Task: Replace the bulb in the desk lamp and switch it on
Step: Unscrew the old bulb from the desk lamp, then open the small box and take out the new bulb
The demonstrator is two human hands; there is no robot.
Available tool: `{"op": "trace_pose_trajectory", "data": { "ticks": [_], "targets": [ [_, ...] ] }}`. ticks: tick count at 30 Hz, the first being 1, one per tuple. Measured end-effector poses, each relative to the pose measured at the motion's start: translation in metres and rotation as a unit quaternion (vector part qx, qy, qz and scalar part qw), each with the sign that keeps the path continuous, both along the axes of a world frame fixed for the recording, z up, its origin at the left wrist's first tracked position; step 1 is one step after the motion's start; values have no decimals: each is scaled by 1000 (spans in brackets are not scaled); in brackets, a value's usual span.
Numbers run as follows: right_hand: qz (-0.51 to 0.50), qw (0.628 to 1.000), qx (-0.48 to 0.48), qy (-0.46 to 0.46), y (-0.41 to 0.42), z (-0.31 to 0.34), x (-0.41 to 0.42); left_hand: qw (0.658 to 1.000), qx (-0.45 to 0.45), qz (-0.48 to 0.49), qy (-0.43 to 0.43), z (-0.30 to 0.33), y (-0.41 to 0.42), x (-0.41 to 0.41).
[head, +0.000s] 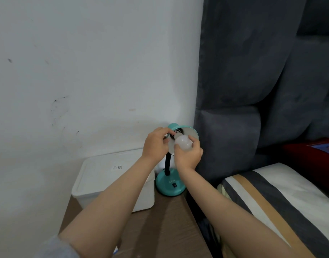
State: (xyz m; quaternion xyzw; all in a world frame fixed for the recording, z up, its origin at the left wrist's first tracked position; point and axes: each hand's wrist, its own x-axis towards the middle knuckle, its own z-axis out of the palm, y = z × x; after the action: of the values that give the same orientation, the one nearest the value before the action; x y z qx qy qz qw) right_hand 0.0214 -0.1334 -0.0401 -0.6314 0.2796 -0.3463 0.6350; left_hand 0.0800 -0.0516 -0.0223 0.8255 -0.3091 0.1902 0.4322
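Observation:
A teal desk lamp stands on the wooden bedside table, its round base point(170, 185) by the table's right edge and its shade point(192, 132) tilted toward me. A white frosted bulb point(182, 143) sits at the mouth of the shade, its neck at the dark socket. My right hand point(189, 155) is wrapped around the bulb from below. My left hand point(156, 143) grips the left rim of the shade and steadies it. A black switch point(175, 185) shows on the base. The bulb is unlit.
A white lidded plastic box point(104, 181) fills the table's left half, close to the lamp base. The white wall is right behind. A dark grey padded headboard point(253, 90) and a striped bed point(281, 202) lie just to the right.

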Motion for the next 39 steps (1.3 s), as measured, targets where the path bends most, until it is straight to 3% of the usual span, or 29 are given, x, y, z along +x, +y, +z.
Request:
{"op": "trace_pose_trajectory", "data": {
  "ticks": [16,20,28,36,39],
  "targets": [
    [46,993,-107,-23,2,-7,-59,995,79,-6,60,8,23,-40],
    [65,991,-113,-17,19,-11,-77,993,42,39,101,-3,55,-69],
    [113,985,-131,3,67,-36,-119,980,58,143,123,-49,139,-119],
    [152,975,-117,113,111,-94,-127,931,164,253,206,-107,203,-151],
    [162,968,-112,157,129,-119,-122,916,163,283,232,-122,214,-153]
  ]
}}
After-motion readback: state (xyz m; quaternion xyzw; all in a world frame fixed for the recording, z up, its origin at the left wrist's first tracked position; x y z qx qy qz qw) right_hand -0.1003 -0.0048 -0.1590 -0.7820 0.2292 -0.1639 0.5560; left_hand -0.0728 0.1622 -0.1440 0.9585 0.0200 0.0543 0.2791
